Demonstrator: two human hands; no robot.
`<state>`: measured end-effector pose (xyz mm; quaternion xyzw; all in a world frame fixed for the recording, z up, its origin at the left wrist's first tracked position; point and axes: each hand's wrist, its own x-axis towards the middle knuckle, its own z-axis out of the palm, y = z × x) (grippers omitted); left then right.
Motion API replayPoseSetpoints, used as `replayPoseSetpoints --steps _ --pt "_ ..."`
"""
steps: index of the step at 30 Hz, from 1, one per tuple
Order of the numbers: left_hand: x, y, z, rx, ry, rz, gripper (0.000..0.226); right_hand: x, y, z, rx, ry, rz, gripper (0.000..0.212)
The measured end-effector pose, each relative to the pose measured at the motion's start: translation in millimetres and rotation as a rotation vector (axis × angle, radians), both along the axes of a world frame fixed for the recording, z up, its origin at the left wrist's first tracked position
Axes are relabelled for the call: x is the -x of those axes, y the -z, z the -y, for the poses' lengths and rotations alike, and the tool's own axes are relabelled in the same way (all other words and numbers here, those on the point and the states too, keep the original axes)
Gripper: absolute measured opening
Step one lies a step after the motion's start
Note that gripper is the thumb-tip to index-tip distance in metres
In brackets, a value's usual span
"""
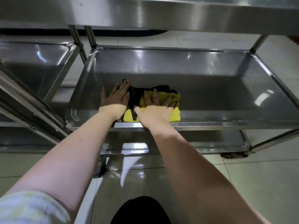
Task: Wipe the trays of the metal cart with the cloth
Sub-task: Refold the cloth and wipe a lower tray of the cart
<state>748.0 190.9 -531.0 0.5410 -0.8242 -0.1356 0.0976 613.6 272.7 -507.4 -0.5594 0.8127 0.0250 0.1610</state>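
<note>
The yellow and black cloth (pixel 175 101) lies bunched on the middle tray (pixel 226 94) of the cart (pixel 257 44), against its near edge, towards the left corner. The right hand (pixel 155 109) presses it flat, fingers (pixel 155 96) spread; the left hand (pixel 115 96) lies beside, fingers together, touching its black part. Best to keep both palms flat and sweep in long overlapping strokes towards the far right corner.

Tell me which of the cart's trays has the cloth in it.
The middle tray, where both hands press the yellow and black cloth. The lower tray beneath it and the top tray above show no cloth.
</note>
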Motion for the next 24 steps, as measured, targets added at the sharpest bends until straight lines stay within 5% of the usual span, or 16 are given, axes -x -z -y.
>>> replayPoseSetpoints --steps 5,7,10,14,17,24 --pt "-1 -2 -1 0.003 0.002 -0.114 0.047 69 -24 -16 0.227 -0.031 0.289 0.053" --pt "0 -5 -4 -0.008 -0.029 -0.209 0.046 106 -21 -31 0.344 0.071 0.254 0.047" --pt "1 -15 -5 0.099 -0.092 -0.347 0.048 130 -1 -47 0.252 0.141 0.201 0.045" --pt "30 -34 -20 0.187 -0.122 -0.161 0.047 124 19 -49 0.289 0.031 -0.042 0.047" --pt "58 -38 -35 0.107 -0.178 0.047 0.039 126 19 -46 0.298 0.029 -0.078 0.046" --pt "71 -47 -29 0.051 -0.305 0.173 0.034 128 19 -46 0.278 0.008 -0.097 0.047"
